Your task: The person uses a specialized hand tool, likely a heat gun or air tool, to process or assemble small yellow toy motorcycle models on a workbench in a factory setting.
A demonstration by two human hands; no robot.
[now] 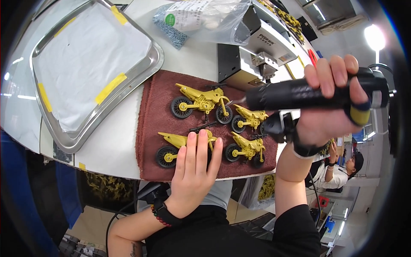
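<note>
Several yellow toy motorcycles with black wheels lie on a folded brown towel [147, 124]. My left hand [195, 171] rests with fingers stretched out over the near-left toy motorcycle [171, 139], covering part of it. In my right hand [332, 100] is a black electric screwdriver [282, 96], fingers wrapped round its body. Its tip points left, near the front wheel of the far-left toy motorcycle [201, 100]; whether it touches cannot be made out. Two smaller-looking toy motorcycles, one far right [248, 118] and one near right [246, 147], lie beside them.
At the left stands a metal tray [156, 58] lined with white paper and yellow tape. Behind the towel are a clear bag of small screws [175, 32] and a black-and-silver machine [239, 64]. Below the table edge sits a bin of yellow parts [109, 188]. Another person [342, 169] is at the right.
</note>
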